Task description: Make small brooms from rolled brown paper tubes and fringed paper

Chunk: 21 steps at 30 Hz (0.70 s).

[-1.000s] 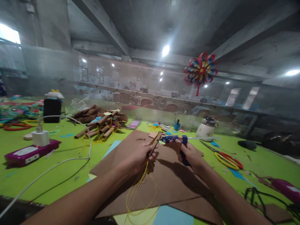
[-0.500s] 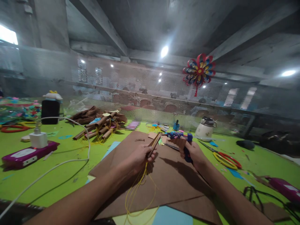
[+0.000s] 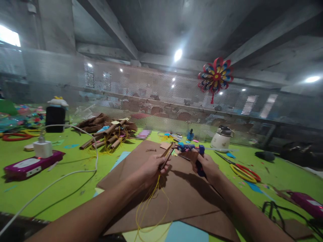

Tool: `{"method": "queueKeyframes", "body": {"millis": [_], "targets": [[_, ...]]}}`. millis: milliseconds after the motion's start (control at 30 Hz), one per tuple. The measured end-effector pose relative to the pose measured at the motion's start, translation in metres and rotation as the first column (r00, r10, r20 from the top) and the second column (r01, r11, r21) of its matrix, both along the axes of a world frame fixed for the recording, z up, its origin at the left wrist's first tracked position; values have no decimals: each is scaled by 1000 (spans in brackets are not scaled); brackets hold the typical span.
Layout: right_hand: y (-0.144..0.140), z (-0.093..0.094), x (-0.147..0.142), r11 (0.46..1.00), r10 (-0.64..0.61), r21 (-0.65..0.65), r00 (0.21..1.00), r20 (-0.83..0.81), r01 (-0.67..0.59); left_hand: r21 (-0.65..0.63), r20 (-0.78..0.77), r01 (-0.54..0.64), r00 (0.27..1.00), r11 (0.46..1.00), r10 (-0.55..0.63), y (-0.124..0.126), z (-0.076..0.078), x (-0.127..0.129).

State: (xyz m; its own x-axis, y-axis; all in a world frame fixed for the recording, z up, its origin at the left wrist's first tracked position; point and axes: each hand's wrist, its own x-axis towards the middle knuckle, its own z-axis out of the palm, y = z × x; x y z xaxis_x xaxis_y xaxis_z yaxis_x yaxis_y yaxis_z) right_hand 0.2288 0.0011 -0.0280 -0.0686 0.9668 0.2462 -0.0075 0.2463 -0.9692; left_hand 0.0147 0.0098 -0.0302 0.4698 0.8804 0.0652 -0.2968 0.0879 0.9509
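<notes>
Green surface (image 3: 63,188) under brown card (image 3: 181,195), mesh wall (image 3: 151,94) behind: the left hand (image 3: 151,169) pinches a brown roll (image 3: 166,156) trailing yellow cord (image 3: 148,205); the right hand (image 3: 205,166) grips a blue glue gun (image 3: 189,148), nozzle at the roll's tip.

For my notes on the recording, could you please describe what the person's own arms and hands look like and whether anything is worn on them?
Both forearms are bare right up to the bottom edge of the picture: no sleeves show. The left hand and right hand wear no gloves, and no watch, bracelet or ring can be made out. The picture is too blurred for finer marks.
</notes>
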Motion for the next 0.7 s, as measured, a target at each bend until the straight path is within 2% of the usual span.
{"method": "queueKeyframes", "body": {"millis": [133,267,400,533,700], "targets": [[1,1,3,1000,-2,12,1000,-31,2,21,2,15,1000,1000,-15,-1,1,0],[0,4,4,998,-61,9,998,-34,61,9,17,23,1000,1000,-23,-1,0,0],[8,-3,10,997,-69,15,995,-74,70,18,18,56,998,998,-56,1,-2,0],[14,-7,17,992,-123,-3,990,-65,123,17,4,42,999,999,-42,4,-3,-1],[4,4,16,994,-96,46,990,-105,102,-6,13,60,998,998,-60,2,-2,-2]]}}
